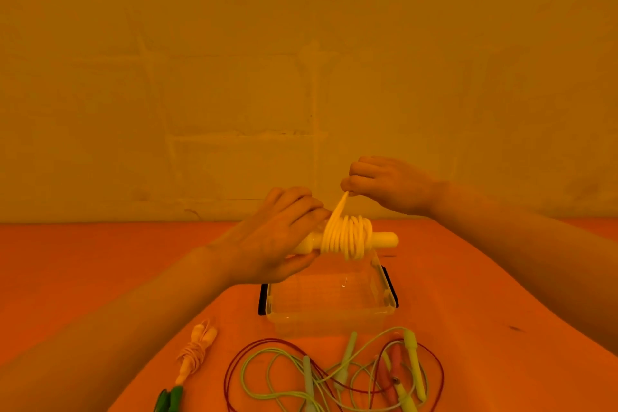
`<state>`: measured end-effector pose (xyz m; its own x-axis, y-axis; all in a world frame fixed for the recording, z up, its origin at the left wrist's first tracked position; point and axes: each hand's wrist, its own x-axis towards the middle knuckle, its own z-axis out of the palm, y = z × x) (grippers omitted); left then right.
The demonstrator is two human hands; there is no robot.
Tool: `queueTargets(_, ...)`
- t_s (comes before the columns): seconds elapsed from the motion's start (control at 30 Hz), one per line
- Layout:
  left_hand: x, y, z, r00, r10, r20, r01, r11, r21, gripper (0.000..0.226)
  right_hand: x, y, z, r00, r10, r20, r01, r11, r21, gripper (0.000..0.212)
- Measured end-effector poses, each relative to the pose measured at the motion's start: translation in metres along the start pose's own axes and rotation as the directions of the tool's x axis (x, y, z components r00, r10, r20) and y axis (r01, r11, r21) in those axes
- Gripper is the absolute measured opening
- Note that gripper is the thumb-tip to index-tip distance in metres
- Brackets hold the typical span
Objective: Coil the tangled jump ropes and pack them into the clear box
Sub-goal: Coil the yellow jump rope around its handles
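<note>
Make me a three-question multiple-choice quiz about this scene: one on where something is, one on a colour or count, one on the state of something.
1. Where is the clear plastic box?
A. on the orange table, below the hands
B. on the floor
C. held in the left hand

2. How many hands touch the pale rope wound round its handles?
A. none
B. one
C. two

3. What state is the tangle of green and red ropes in?
A. packed in the box
B. loose on the table
C. coiled tight

Answers:
1 A: the box sits on the orange table, under the hands.
2 C: the left hand holds the handles, and the right hand pinches the rope's end.
3 B: the ropes sprawl in open loops in front of the box.
</note>
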<state>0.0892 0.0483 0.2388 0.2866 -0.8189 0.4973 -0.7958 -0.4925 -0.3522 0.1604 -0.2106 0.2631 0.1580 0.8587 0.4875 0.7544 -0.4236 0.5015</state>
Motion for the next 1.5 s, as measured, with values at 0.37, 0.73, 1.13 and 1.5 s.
queueTargets(0.37, -0.012, -0.009, -0.003, 0.983, -0.108, -0.147, 0.101, 0.993, -0.056, 0.051, -0.021, 0.003, 0.011, 0.997, 0.06, -0.056, -0.065, 0.992, -0.107, 0.02)
queueTargets(0.73, -0.022, -0.013, 0.011, 0.933, -0.254, -0.254, 0.205, 0.958, -0.202, 0.046, -0.027, -0.002, 0.016, 0.987, 0.142, -0.078, -0.146, 0.988, -0.049, 0.03)
queueTargets(1.13, -0.01, -0.015, 0.02, 0.834, -0.503, -0.228, 0.413, 0.842, -0.346, 0.047, -0.027, -0.022, 0.018, 0.988, 0.111, -0.11, -0.119, 0.991, -0.068, 0.018)
queueTargets(1.5, 0.024, -0.001, 0.03, 0.666, -0.745, 0.048, 0.713, 0.616, -0.336, 0.026, -0.023, -0.037, 0.038, 0.995, -0.086, -0.048, 0.081, 0.991, -0.105, 0.018)
